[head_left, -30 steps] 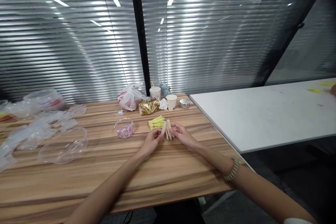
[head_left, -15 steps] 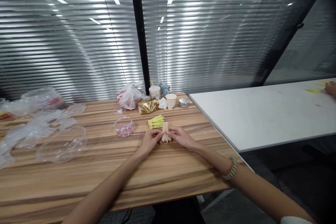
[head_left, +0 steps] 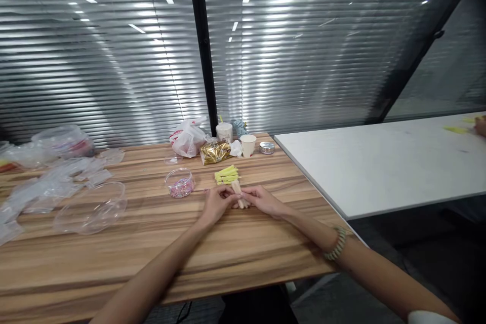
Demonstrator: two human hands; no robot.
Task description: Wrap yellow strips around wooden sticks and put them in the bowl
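Window blinds (head_left: 114, 61) behind a striped wooden table (head_left: 114, 263), left hand (head_left: 218, 205) and right hand (head_left: 264, 201) together on pale craft sticks (head_left: 238, 195).

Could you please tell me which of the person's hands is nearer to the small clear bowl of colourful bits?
The left hand is nearer, lying just right of the small clear bowl in view, not touching it. The right hand is farther off, beyond the wooden sticks.
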